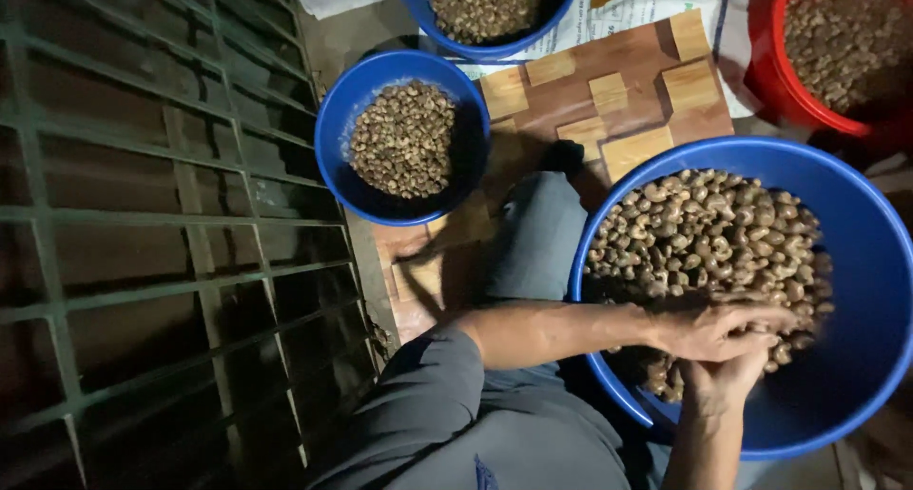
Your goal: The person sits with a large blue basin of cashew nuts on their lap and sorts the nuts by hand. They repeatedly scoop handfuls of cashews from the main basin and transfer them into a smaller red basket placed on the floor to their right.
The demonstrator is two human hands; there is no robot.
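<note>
A large blue tub [856, 262] at the right holds a heap of raw cashew nuts [704, 233]. Both my hands are inside it at the near side of the heap. My left hand [718, 330] reaches in from the left, palm down, and lies over my right hand [725, 381], which comes up from below. The two hands are cupped together around some nuts at the heap's edge. What lies between the palms is hidden. My grey-trousered leg [537, 238] stretches out beside the tub.
A smaller blue bowl [335, 138] of nuts stands to the left, another blue bowl [475, 45] at the top, a red tub [789, 90] of nuts at top right. A wood-patterned mat [618, 81] lies under them. A dark metal grille [143, 243] fills the left side.
</note>
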